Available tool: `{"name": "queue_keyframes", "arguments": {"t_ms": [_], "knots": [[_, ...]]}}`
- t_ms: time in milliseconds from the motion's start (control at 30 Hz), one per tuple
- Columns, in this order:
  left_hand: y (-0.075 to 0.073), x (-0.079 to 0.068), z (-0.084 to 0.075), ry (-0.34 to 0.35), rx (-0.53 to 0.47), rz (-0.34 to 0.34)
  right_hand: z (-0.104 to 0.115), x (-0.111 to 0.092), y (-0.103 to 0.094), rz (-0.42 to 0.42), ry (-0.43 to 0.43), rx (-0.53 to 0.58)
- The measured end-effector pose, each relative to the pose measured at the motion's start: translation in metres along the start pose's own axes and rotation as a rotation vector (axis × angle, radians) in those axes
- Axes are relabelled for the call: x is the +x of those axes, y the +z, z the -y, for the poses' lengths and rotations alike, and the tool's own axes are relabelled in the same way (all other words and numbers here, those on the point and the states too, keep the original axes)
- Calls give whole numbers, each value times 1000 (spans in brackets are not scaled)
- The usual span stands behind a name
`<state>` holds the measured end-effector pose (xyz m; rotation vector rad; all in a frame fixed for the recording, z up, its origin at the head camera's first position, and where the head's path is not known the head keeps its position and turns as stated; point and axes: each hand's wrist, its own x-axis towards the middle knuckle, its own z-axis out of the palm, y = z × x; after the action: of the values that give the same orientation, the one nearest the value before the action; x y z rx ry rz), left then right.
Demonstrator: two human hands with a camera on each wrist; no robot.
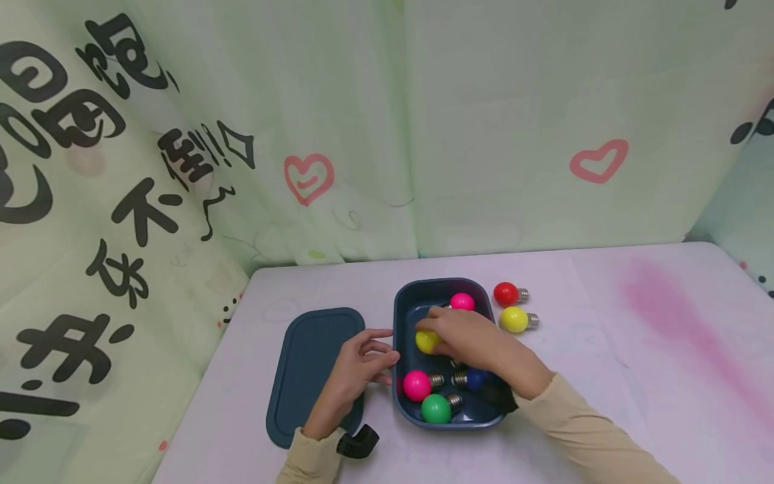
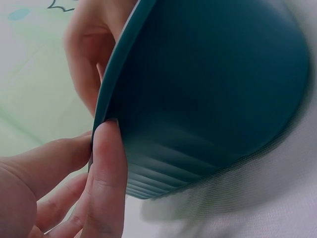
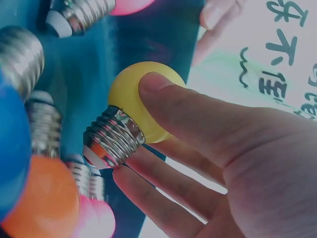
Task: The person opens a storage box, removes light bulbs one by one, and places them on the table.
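Observation:
In the head view, my right hand reaches into the dark blue plastic box. A yellow light bulb with a silver screw base is pinched between thumb and fingers, above the other bulbs in the right wrist view. My left hand holds the box's left rim, thumb at the edge and a finger against the outer wall. Around the right hand in the box lie pink bulbs, a green bulb, a blue bulb and an orange bulb.
The box's flat lid lies on the table left of the box, partly under the left forearm. Beyond the box's right side, a red bulb and another yellow bulb rest on the pale tablecloth. A printed curtain hangs behind.

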<state>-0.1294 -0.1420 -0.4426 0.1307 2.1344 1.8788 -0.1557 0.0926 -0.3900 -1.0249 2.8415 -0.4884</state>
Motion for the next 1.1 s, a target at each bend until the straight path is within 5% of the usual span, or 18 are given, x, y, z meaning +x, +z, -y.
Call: {"name": "queue_keyframes", "arguments": {"t_ms": [1100], "knots": [[1,1,1,0,-2,-16,-33,-59,-50,-50,116,67]]}}
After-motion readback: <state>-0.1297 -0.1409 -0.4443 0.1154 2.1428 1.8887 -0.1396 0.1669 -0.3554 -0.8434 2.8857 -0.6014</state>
